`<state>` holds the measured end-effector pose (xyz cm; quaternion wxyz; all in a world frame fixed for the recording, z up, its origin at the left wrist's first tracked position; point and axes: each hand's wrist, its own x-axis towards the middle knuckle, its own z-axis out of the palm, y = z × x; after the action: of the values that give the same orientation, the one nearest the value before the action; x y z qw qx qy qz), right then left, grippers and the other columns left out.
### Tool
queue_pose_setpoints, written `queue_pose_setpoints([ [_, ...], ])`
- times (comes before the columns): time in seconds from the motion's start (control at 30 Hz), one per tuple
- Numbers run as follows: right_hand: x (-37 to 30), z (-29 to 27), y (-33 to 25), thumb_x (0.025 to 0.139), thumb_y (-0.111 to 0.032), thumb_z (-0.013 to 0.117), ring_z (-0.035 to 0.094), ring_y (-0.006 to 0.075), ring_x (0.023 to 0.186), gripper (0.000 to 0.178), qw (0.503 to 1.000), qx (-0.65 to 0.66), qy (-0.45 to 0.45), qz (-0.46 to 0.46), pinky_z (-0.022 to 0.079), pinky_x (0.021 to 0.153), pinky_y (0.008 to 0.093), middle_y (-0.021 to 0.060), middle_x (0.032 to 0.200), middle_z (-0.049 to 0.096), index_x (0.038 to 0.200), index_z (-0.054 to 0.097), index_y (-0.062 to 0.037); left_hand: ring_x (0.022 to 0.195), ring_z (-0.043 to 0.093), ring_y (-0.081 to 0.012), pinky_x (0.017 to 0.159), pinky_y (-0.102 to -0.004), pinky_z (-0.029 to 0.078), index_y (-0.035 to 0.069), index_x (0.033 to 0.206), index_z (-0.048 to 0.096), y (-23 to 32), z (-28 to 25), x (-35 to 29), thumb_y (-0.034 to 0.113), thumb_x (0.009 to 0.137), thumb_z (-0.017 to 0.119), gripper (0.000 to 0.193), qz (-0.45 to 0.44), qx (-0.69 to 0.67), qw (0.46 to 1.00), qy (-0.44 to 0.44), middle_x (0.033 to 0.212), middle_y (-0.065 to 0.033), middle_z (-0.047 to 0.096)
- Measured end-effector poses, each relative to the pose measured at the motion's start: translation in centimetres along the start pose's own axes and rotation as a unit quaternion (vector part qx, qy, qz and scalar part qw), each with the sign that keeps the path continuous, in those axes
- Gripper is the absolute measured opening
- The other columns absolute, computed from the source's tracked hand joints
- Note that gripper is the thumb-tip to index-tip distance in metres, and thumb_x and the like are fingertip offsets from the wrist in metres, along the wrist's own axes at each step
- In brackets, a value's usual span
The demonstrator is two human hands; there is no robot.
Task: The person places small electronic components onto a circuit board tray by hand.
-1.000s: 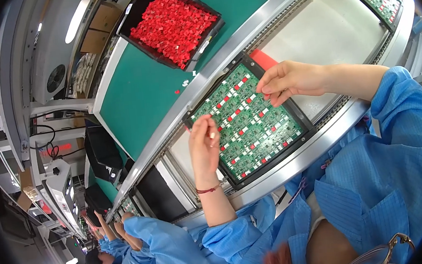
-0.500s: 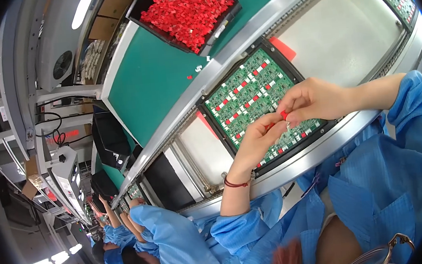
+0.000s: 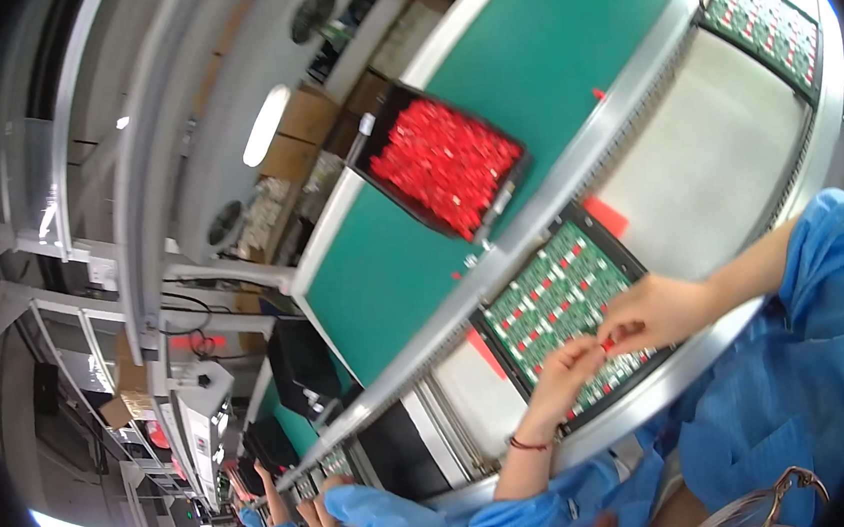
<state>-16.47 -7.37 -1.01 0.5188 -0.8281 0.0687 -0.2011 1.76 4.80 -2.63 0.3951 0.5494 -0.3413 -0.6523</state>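
My left hand, a red cord at its wrist, and my right hand meet fingertip to fingertip over the near right part of a green circuit board panel. A small red plastic piece shows between their pinched fingers; both hands are closed on it. Its exact shape is too small to tell. Rows of red and white parts stand on the panel, which sits in a black frame on the conveyor. My hands hide the panel's near right area.
Beyond the metal rail, a black bin full of red pieces rests on a green bench. Loose red and white bits lie near the rail. Another populated panel is at the far right. Co-workers' arms reach in at lower left.
The whole view has tilted and shifted, so the bin, panel and hands appear lower and further right. My hands remain together over the panel, pinching at the fingertips.
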Motion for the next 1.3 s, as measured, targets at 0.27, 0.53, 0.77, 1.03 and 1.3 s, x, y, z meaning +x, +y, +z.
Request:
queue_pose_setpoints([
  [0.27, -0.6, 0.0, -0.9, 0.083, -0.023, 0.060, 0.063, 0.0169, 0.070, 0.021, 0.995, 0.063, -0.052, 0.055, 0.051, 0.063, 0.0276, 0.0089, 0.082, 0.063, 0.097, 0.061, -0.0069, 0.063, 0.041, -0.0017, 0.056, -0.0163, 0.033, 0.002, 0.095, 0.058, 0.2, 0.0, -0.8, 0.010, 0.085, 0.055, 0.013, -0.005, -0.035, 0.998, -0.057, 0.075, 0.0047, 0.051],
  [0.53, -0.4, 0.7, 0.3, 0.080, -0.020, 0.063, 0.060, 0.0180, 0.068, 0.017, 0.997, 0.028, -0.065, 0.010, 0.048, 0.059, 0.0283, 0.0051, 0.078, 0.061, 0.093, 0.061, -0.0086, 0.072, 0.047, -0.0007, 0.062, -0.0159, 0.037, 0.006, 0.088, 0.056, 0.9, -0.1, -0.6, 0.005, 0.082, 0.058, 0.006, -0.035, -0.033, 0.996, -0.071, 0.079, 0.0070, 0.052],
  [0.77, 1.5, -1.5, 0.7, 0.081, -0.022, 0.060, 0.059, 0.0213, 0.064, 0.015, 0.996, 0.010, 0.086, 0.001, 0.047, 0.057, 0.0314, 0.0042, 0.075, 0.060, 0.086, 0.061, -0.0082, 0.059, 0.043, -0.0069, 0.051, -0.0194, 0.034, 0.000, 0.082, 0.054, 1.6, -3.6, -0.6, 0.008, 0.078, 0.055, 0.008, 0.054, -0.124, 0.990, 0.032, 0.071, -0.0003, 0.050],
  [1.03, 2.0, -2.8, 4.0, 0.080, -0.021, 0.057, 0.058, 0.0229, 0.072, 0.014, 0.964, -0.254, 0.049, 0.063, 0.047, 0.064, 0.0360, 0.0044, 0.079, 0.057, 0.086, 0.061, -0.0090, 0.050, 0.036, -0.0064, 0.045, -0.0206, 0.027, 0.002, 0.083, 0.051, 3.2, -5.8, -1.0, 0.019, 0.089, 0.044, 0.019, 0.118, -0.250, 0.943, 0.184, 0.067, -0.0024, 0.049],
  [1.3, 3.2, -1.7, 4.7, 0.078, -0.019, 0.059, 0.053, 0.0199, 0.068, 0.012, 0.905, -0.422, 0.038, -0.013, 0.045, 0.065, 0.0335, 0.0040, 0.072, 0.049, 0.078, 0.058, -0.0072, 0.052, 0.039, -0.0056, 0.042, -0.0169, 0.028, -0.003, 0.090, 0.053, 3.3, -5.6, -1.6, 0.013, 0.087, 0.046, 0.017, 0.129, -0.206, 0.948, 0.207, 0.073, -0.0059, 0.052],
])
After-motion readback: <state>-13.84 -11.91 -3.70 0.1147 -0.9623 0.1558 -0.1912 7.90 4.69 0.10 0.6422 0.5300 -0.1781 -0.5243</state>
